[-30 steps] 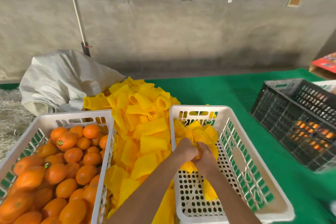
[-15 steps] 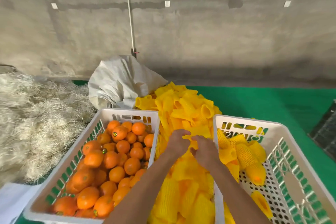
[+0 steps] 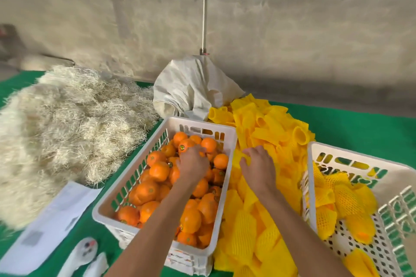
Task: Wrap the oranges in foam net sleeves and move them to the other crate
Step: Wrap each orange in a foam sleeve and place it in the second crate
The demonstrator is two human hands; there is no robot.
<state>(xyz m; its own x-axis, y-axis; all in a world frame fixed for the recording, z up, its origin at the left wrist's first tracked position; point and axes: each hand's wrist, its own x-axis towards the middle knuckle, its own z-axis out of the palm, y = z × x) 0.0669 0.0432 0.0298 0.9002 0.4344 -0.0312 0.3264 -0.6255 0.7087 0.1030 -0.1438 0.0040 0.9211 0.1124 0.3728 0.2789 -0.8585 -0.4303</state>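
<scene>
- Oranges (image 3: 157,189) sit bare and heaped in the left crate (image 3: 126,189), right under your left arm, so you can pick without leaning.
- Sleeves (image 3: 267,132) lie in a loose yellow pile between the two crates, within reach of either hand; that placement lets one hand fetch fruit while the other fetches a net.
- Your right crate (image 3: 382,164) holds a few wrapped oranges (image 3: 346,200) and much bare floor, so I judge the job is early.
- Your left hand (image 3: 193,162) reaches palm down over the far oranges, fingers curling onto one; whether that grip has closed on it I cannot tell.
- Your right hand (image 3: 258,164) rests palm down on the pile, fingers curled, pinching the edge of a sleeve.
- Both forearms run forward and roughly parallel, left over the fruit, right over the pile.
</scene>
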